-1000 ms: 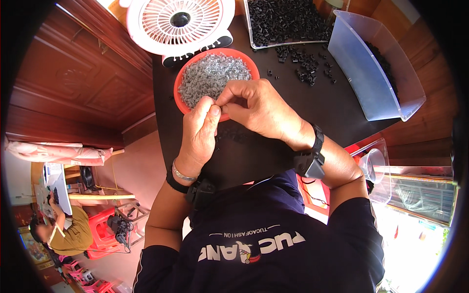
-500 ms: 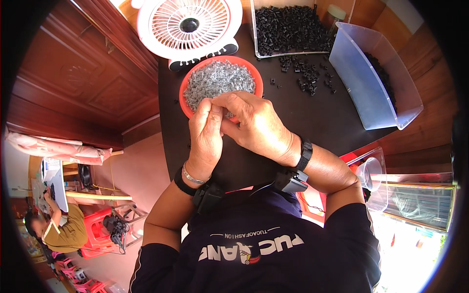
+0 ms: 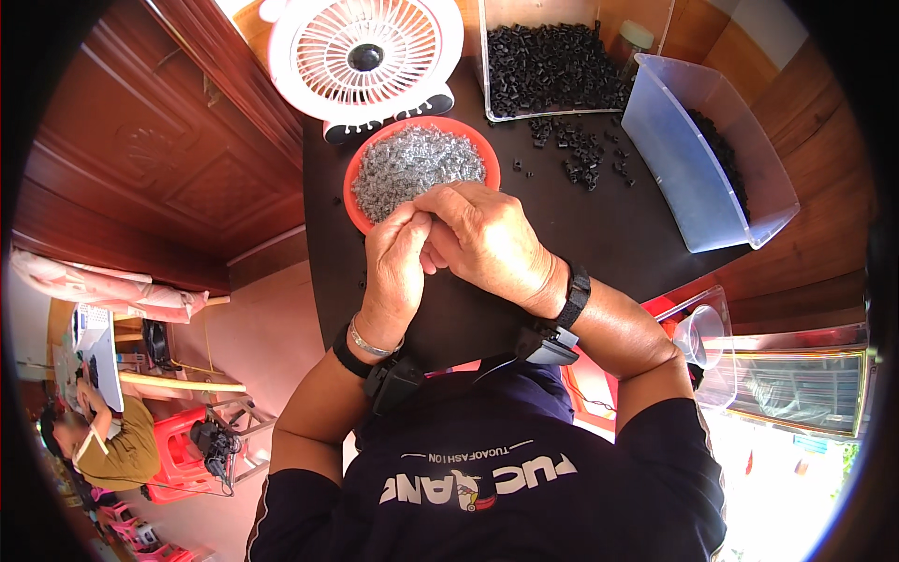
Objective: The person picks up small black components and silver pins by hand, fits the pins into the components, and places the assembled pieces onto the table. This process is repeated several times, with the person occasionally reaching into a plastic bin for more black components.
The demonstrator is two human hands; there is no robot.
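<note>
My left hand (image 3: pixel 393 264) and my right hand (image 3: pixel 493 236) meet at the fingertips over the near edge of a red bowl (image 3: pixel 352 199). Both are closed in a pinch, thumbs and forefingers pressed together. Whatever they hold is hidden by the fingers or too small to make out. Small shiny silver-grey pieces (image 3: pixel 417 167) fill the bowl just beyond the hands. To the right, small black plastic parts (image 3: pixel 582 159) lie loose on the dark table (image 3: pixel 599 239).
A white fan (image 3: pixel 365 58) stands behind the bowl. At the back, a clear bin (image 3: pixel 552 114) holds many black parts, with a lidded jar (image 3: pixel 635 39) beside them. A translucent bluish bin (image 3: pixel 676 169) with more black parts sits at the right edge. Another person (image 3: pixel 122 445) sits far left.
Both hands stay together, and the fingers have shifted slightly, with the right fingers curled more below. The whole view has moved a little.
</note>
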